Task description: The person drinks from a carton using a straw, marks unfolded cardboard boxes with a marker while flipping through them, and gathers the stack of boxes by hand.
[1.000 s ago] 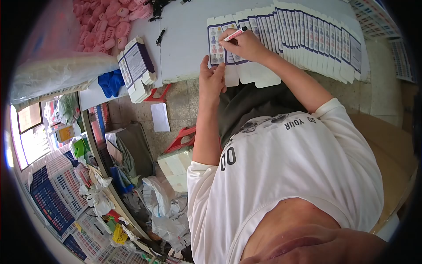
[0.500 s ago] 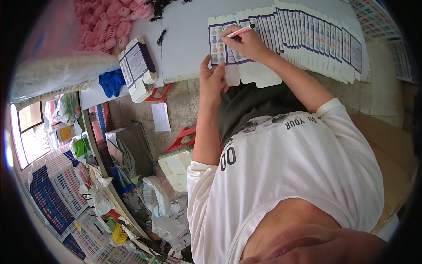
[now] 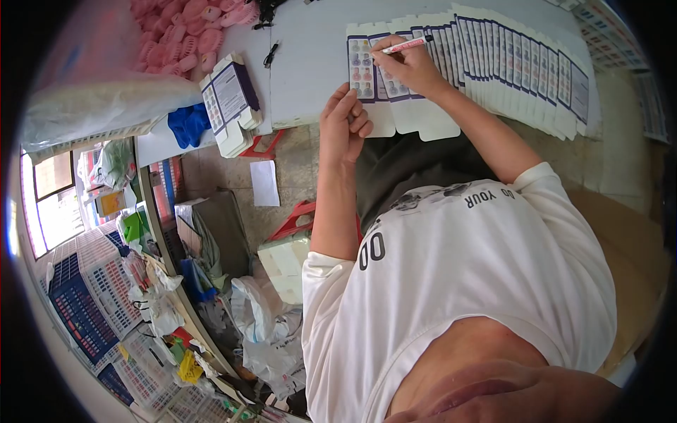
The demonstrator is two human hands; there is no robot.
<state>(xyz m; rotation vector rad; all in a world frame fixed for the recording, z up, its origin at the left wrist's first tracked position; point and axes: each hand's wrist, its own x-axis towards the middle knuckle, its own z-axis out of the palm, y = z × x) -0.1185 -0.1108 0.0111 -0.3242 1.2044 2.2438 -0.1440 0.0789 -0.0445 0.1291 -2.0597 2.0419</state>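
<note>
In my right hand (image 3: 412, 67) is a white marker pen (image 3: 409, 45) with red print and a dark end. Its writing end points left, over the leftmost of the flat printed cartons (image 3: 361, 51), which show rows of small pictures of colored fans. My left hand (image 3: 345, 118) has curled fingers and is closed at the lower left edge of that carton, seeming to pinch it; the exact contact is partly hidden. A long overlapping row of the same cartons (image 3: 522, 70) fans out to the right on the table.
A stack of flat cartons (image 3: 229, 99) lies at the table's left edge beside a blue cloth (image 3: 188, 127). Pink fans (image 3: 187, 32) are heaped behind, with black cables (image 3: 271, 55) near them. Below stand a red stool (image 3: 293, 220), plastic bags (image 3: 264, 331) and loaded shelving.
My left hand's fingers, spread before, have curled in at the carton's edge. My right hand and marker have shifted slightly over the carton. The whole view has moved a little.
</note>
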